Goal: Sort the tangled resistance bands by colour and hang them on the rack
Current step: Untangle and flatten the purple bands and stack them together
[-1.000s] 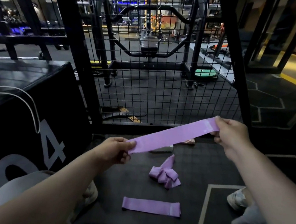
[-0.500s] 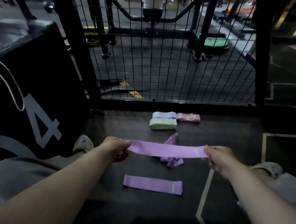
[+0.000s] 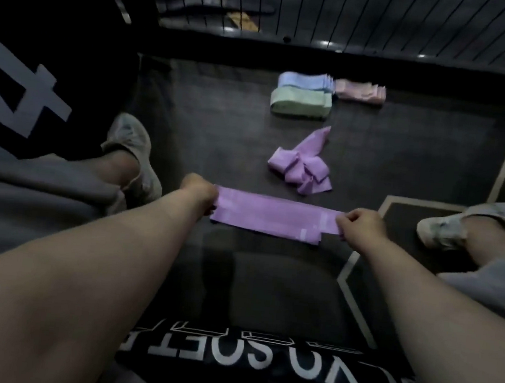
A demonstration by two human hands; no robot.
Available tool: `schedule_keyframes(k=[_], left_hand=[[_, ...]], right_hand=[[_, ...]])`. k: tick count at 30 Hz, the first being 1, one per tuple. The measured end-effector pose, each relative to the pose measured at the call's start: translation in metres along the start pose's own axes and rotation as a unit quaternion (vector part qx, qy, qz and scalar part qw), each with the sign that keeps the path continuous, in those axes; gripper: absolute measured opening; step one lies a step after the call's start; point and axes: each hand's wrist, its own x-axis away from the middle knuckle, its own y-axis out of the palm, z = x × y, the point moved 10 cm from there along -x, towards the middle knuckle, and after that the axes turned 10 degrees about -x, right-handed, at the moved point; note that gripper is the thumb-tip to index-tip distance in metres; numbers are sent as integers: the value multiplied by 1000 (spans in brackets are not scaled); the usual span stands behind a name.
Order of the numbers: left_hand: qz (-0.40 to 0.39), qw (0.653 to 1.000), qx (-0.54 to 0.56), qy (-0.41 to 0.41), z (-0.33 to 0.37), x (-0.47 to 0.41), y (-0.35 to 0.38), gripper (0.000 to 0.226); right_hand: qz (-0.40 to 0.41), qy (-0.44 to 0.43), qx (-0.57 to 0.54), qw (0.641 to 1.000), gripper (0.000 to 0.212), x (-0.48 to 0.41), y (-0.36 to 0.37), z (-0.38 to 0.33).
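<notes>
A flat purple band (image 3: 274, 212) is stretched between my hands low over the dark floor. My left hand (image 3: 200, 191) pinches its left end and my right hand (image 3: 360, 225) pinches its right end. Under it lies a second flat purple band (image 3: 296, 234), of which only the lower edge shows. Just beyond sits a tangled knot of purple bands (image 3: 299, 168). Farther back are folded piles of blue bands (image 3: 305, 81), green bands (image 3: 300, 102) and pink bands (image 3: 361, 91). Only the foot of the wire-mesh rack (image 3: 384, 22) shows along the top.
A black padded box with a white numeral (image 3: 40, 78) stands at the left. My two shoes (image 3: 132, 145) (image 3: 470, 221) rest on the floor on either side of the bands. White floor lines (image 3: 359, 257) run at the right. My black printed shirt fills the bottom edge.
My hands have brought the stretched purple band down from chest height to just over the flat purple band on the floor. My head has tilted down, so the rack has nearly left the view.
</notes>
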Motion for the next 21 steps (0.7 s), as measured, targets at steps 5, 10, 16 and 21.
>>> schedule_keyframes(k=[5, 10, 16, 21], left_hand=[[33, 997, 14, -71, -38, -29, 15, 22], [38, 994, -3, -99, -62, -50, 32, 28], [41, 996, -51, -67, -61, -64, 46, 11], [52, 989, -137, -37, -52, -64, 44, 27]], right_hand=[[-28, 22, 32, 999, 19, -23, 37, 22], [-23, 22, 55, 998, 15, -38, 60, 38], [-15, 15, 63, 998, 16, -49, 75, 48], [5, 5, 143, 990, 28, -51, 75, 45]])
